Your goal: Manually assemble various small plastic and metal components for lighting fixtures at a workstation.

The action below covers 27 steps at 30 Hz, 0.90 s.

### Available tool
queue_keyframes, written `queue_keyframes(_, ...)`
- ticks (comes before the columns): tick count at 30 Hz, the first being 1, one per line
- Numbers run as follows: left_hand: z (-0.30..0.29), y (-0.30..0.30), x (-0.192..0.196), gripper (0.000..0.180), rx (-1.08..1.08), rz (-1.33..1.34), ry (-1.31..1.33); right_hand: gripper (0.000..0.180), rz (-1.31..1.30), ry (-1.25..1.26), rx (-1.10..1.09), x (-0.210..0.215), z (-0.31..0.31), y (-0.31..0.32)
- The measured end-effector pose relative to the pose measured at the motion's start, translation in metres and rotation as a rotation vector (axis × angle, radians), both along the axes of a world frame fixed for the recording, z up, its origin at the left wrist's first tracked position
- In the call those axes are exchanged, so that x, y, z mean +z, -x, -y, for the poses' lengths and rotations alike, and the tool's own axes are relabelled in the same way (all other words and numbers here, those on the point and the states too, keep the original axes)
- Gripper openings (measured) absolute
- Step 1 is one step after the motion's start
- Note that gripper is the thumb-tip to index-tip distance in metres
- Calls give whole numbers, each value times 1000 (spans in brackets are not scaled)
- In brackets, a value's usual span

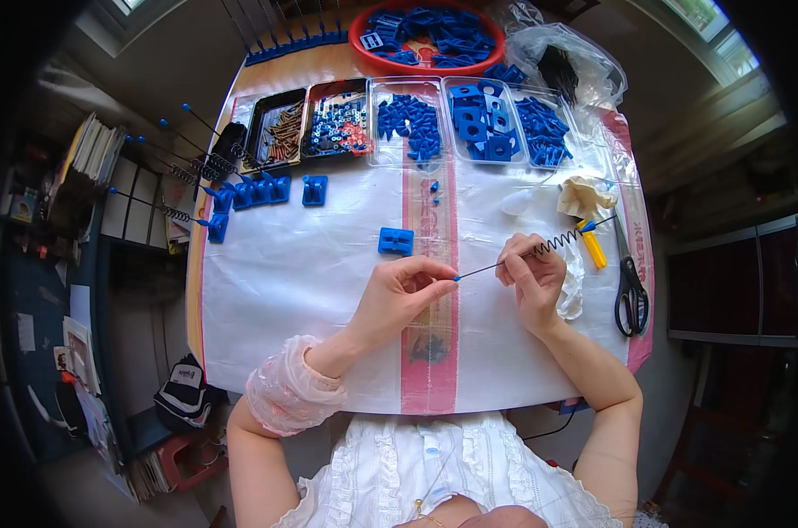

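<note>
Coiled rod (563,238) is blk w/ blue tips (456,278), block (395,241) blue, tool handle (596,249) yellow, scissors (629,266) blk-handled, bowl (359,50) red w/ blue pcs (456,40), sheet (285,264) white w/ pink & tan stripes (411,392).

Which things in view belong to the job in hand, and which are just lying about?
Apparently part of the job:
coiled wire, held in the right hand
blue tip, pinched by the left hand
blue base on the table
small blue parts

Apparently just lying about:
backpack
books
crumpled paper
scissors, untouched, though possibly a tool
</note>
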State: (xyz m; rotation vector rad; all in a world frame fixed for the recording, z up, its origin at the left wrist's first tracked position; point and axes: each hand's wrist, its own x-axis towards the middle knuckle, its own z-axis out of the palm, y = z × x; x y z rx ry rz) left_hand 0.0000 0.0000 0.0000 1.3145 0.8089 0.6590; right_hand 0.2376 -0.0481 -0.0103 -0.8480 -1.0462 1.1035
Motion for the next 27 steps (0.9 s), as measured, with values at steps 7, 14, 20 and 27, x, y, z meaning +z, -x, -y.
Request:
queue_keyframes(7,-3,3,-2,14,11,15,-3,4,11,-9,16,1,-2,2)
queue_keyframes(14,-1,2,0,14,14,-5,28,1,53,-50,37,0,-2,0)
queue_keyframes(20,-1,1,-3,12,37,46,29,3,114,-37,20,0,-3,0)
queue_keyframes(27,-3,1,-5,10,43,75,-49,7,121,-33,59,4,-3,-3)
